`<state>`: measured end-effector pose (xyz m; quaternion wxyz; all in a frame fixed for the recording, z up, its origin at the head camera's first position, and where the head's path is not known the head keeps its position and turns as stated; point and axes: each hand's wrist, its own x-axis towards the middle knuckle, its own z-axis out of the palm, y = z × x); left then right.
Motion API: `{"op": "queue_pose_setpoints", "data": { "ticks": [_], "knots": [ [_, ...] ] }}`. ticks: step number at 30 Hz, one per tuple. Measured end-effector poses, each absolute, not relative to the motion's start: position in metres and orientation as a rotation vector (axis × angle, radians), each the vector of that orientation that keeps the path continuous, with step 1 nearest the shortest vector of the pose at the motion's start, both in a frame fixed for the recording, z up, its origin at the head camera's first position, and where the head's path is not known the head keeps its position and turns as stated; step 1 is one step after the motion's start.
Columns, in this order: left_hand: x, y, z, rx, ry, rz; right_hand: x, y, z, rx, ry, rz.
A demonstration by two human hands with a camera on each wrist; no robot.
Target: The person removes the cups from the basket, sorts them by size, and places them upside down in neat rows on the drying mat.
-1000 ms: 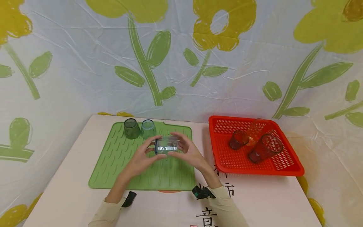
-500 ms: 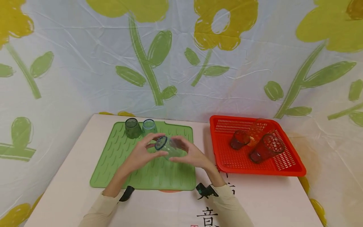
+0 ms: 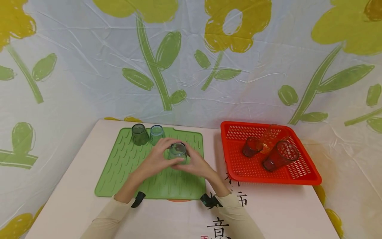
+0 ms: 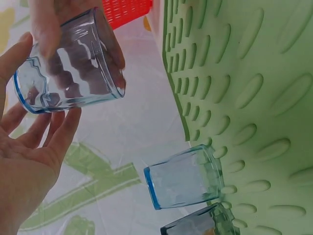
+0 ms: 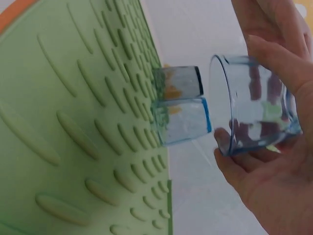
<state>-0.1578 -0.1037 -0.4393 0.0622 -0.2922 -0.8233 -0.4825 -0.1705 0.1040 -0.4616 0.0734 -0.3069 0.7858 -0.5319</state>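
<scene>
A clear, faintly blue drinking glass (image 3: 178, 153) is held between both hands over the green drying mat (image 3: 131, 179). In the right wrist view its wide mouth faces the mat and its thick base points away. My left hand (image 3: 156, 160) grips it from the left, fingertips and thumb bent around the base end in the left wrist view. On the other side, my right hand (image 3: 195, 163) grips it, with fingertips close to the rim in the right wrist view. A dark grey glass (image 3: 139, 135) and a light blue glass (image 3: 157, 134) stand upside down at the mat's back left.
To the right is a red plastic basket (image 3: 232, 172) with several glasses, among them a small tumbler (image 3: 251, 146) and a tall tumbler (image 3: 280, 156), both tilted. A flowered cloth (image 3: 191, 83) hangs behind the table (image 3: 167, 219).
The held glass has turned from lying sideways, rim to the left, to upright with its base up. Both hands have turned with it and drawn closer together.
</scene>
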Motion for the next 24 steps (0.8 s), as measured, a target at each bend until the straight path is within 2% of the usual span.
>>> {"op": "queue_pose_setpoints", "data": {
  "ticks": [14, 24],
  "knots": [
    [-0.166, -0.108, -0.442, -0.901, -2.486, -1.475, -0.176, 0.092, -0.467, -0.808, 2.457, -1.638],
    [-0.169, -0.133, -0.449, -0.858, -2.530, -1.429, -0.190, 0.089, -0.469, -0.696, 2.538, -1.590]
  ]
}}
